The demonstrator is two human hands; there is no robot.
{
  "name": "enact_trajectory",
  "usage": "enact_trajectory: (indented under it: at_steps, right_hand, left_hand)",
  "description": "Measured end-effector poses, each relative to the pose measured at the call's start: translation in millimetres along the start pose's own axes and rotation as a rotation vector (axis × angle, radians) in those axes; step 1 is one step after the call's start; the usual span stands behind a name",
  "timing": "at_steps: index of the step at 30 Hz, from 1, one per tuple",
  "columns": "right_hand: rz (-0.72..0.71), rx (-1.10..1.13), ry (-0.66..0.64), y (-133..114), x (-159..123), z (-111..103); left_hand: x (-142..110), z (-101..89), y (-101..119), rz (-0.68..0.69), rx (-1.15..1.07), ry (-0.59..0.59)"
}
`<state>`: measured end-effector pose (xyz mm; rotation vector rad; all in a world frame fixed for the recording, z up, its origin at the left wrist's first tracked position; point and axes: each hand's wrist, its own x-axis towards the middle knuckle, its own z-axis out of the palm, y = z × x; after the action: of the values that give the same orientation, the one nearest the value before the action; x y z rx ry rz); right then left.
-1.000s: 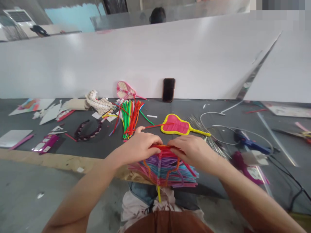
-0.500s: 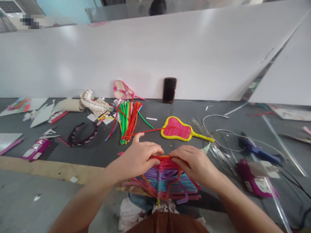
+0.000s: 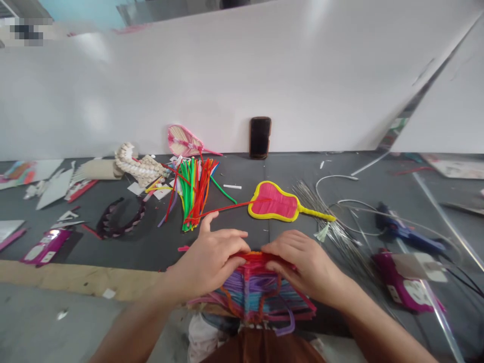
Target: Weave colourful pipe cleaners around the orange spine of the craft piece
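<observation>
Pinching with left fingers [image 3: 238, 246] and right fingers [image 3: 279, 246], gripping one multicoloured pipe-cleaner panel [image 3: 254, 286] by its red-orange top edge, just on the near side of one yellow-rimmed fan [image 3: 280, 205]! Going outward: to the left of the yellow-rimmed fan, on the table [image 3: 151, 247], spotting one bundle of pipe cleaners [image 3: 194, 191], too many to count; farther left, one dark headband [image 3: 104, 219]. Behind it, one upright phone [image 3: 259, 137]. And to its right, one blue glue gun [image 3: 404, 231]!
</observation>
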<state>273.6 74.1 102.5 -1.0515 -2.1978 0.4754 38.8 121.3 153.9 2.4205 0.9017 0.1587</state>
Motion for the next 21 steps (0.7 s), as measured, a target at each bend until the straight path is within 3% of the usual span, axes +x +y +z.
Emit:
enact_trajectory:
  at_steps: [5, 13, 21]
  right_hand:
    - [-0.014, -0.091, 0.022, 4.8, -8.3, -1.2]
    - [0.115, -0.063, 0.018, 4.5, -14.2, -3.7]
    - [0.129, -0.055, 0.015, 8.8, -10.6, 0.1]
  left_hand:
    - [-2.0, -1.6, -3.3, -0.044, 0.018, -0.043]
    - [-12.6, -20.0, -22.8, -0.127, 0.059, -0.271]
    - [-24.0, -27.4, -52.4, -0.237, -0.334, -0.348]
